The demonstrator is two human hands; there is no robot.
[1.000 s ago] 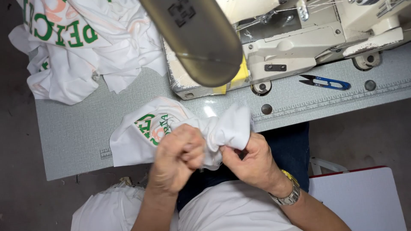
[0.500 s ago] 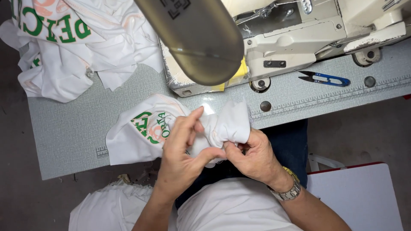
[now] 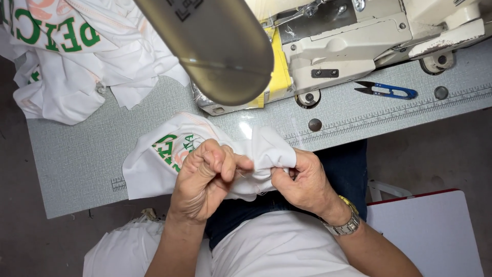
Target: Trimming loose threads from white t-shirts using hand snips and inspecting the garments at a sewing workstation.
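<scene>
- Both hands are working at the near edge of the table, and we are finding them close together but not touching each other.
- We are seeing the left hand (image 3: 205,177) curled almost into a fist, its fingers (image 3: 228,160) folded down and pinching a fold of the white garment piece (image 3: 154,169).
- We are seeing the right hand (image 3: 302,179) likewise closed on the same cloth, gripping its bunched right end from below; how its fingertips are set is hidden by the fabric, so we cannot tell that part.
- We are noting that the white garment piece is lying half on the grey table (image 3: 77,159), its green-printed left part resting flat on the surface, its right part gathered up between the two hands and hanging just over the table's near edge.
- We are recording a metal wristwatch (image 3: 346,223) sitting on the right wrist.
- We are observing a sewing machine (image 3: 359,46) standing at the far side of the table, well apart from the hands, with a blurred dark rounded shape (image 3: 215,46) looming in front of it, close to the camera.
- We are finding blue-handled thread snips (image 3: 387,91) lying on the table to the right of the machine's base.
- We are noting a pile of white printed garments (image 3: 77,56) heaped at the far left corner of the table.
</scene>
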